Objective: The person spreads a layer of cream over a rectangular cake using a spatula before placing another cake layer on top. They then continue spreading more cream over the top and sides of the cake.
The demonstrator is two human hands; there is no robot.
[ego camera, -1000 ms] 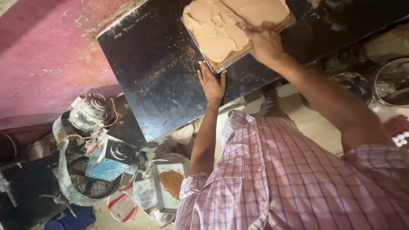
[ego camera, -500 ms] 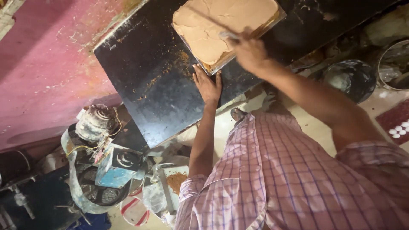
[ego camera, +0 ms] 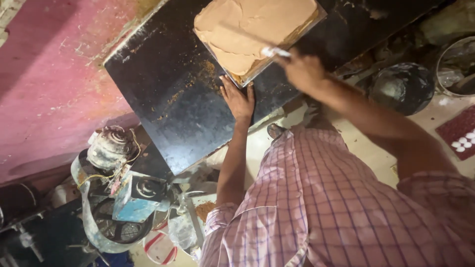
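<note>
A flat metal tray [ego camera: 308, 25] heaped with smooth tan paste [ego camera: 252, 27] rests on a black stone slab [ego camera: 163, 94]. My right hand [ego camera: 302, 71] grips a thin tool with a pale handle [ego camera: 274, 52] whose blade lies across the paste, blurred by motion. My left hand [ego camera: 238, 99] lies flat on the slab, fingers spread, touching the tray's near corner. Brown crumbs are scattered on the slab beside the tray.
A pink wall [ego camera: 49, 74] borders the slab. Below it sits clutter: an old motor with wires [ego camera: 110, 148], a blue box [ego camera: 136, 198], a bucket with plastic bags [ego camera: 118, 232]. A dark round pot [ego camera: 401, 86] and another vessel [ego camera: 457, 64] stand on the floor at right.
My right hand with the tool has slid down and left across the paste toward the tray's near edge. My left hand stays planted by the tray corner. The view has shifted slightly.
</note>
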